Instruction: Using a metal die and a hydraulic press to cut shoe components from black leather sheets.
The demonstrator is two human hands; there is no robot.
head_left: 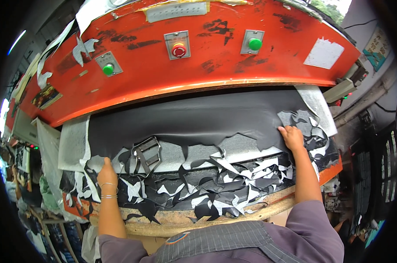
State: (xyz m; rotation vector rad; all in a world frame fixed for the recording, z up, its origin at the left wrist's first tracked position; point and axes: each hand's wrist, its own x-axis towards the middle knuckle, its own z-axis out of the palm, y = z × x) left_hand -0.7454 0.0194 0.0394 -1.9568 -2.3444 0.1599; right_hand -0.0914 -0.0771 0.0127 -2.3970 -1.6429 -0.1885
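Observation:
A wide black leather-like sheet [194, 116] with a ragged near edge lies over a pale grey board [71, 149] beneath the red-orange machine. At the sheet's near left corner, my left hand [106, 175] is closed on the edge, thumb up and its other fingers mostly hidden. My right hand [292, 138] grips the ragged edge at the right, beside grey-backed cut pieces. Between my hands, nearer the left, a metal-framed cutting die [146, 155] rests at the sheet's edge. Black and white scraps [224, 184] are heaped along the near side.
The red-orange machine front [216, 65] spans the far side, carrying a red button [178, 50] and two green buttons [255, 44]. A worn wooden edge [181, 217] runs before my body. Clear plastic sheeting [49, 153] hangs at the left. More equipment stands at the right.

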